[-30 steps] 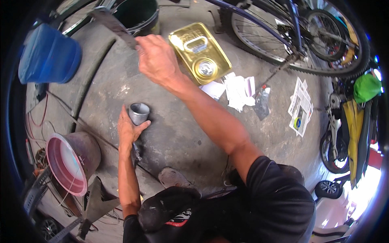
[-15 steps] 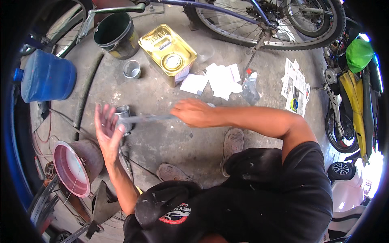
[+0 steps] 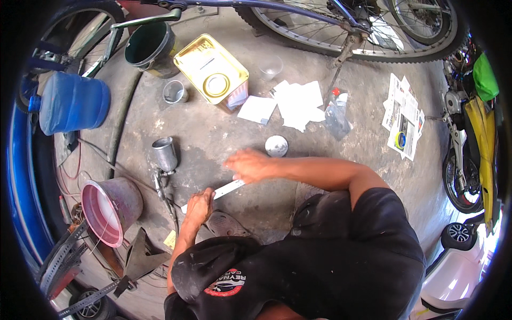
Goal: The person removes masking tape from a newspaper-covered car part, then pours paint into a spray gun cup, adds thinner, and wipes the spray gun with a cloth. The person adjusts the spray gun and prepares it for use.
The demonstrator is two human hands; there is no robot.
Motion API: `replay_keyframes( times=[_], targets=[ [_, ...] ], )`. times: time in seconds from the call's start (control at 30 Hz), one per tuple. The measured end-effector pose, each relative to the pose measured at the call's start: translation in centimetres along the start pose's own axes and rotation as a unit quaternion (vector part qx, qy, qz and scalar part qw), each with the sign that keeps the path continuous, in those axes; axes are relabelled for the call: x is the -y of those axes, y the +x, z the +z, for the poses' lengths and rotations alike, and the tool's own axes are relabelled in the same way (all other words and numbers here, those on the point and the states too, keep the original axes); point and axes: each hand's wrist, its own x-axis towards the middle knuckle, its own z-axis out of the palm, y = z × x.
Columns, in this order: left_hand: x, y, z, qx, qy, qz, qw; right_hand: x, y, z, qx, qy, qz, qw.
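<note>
My left hand (image 3: 198, 207) is closed around the near end of a flat, pale strip (image 3: 229, 188) that looks like a ruler. The strip slants up to the right, over the concrete. At its other end is my right hand (image 3: 248, 165), smeared by motion; its grip does not show clearly. Just beyond my right wrist sits a round white-topped thing (image 3: 277, 146). A spray gun with a metal cup (image 3: 165, 153) lies left of the strip, its hose trailing toward me.
Farther off stand a gold-topped tin (image 3: 234, 69), a dark bucket (image 3: 152, 50) and a clear cup (image 3: 175, 92). White papers (image 3: 298, 104) and newspaper (image 3: 402, 114) lie right of them. Left are a blue water jug (image 3: 74, 101) and a pink bucket (image 3: 125, 200). A bicycle wheel (image 3: 346, 45) borders the far side.
My left hand was open with spread fingers near the metal cup; now it is nearer my body, closed on the strip. The strip has swung from level to slanted, its left end closer to me.
</note>
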Motion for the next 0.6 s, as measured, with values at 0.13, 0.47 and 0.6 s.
replay_keyframes(
  times=[0.13, 0.47, 0.6],
  targets=[
    [3.9, -4.2, 3.7, -0.086, -0.111, -0.133, 0.981, -5.4, -0.4, -9.4, 0.083, -0.055, 0.244, 0.965],
    [6.1, -3.1, 7.9, -0.114, 0.003, -0.291, 0.95, -15.9, -7.2, -11.8, -0.016, -0.156, 0.451, 0.879],
    [5.3, -4.3, 4.6, -0.315, 0.177, -0.152, 0.92, -13.1, -6.7, -13.7, -0.014, -0.147, 0.431, 0.89]
  ],
)
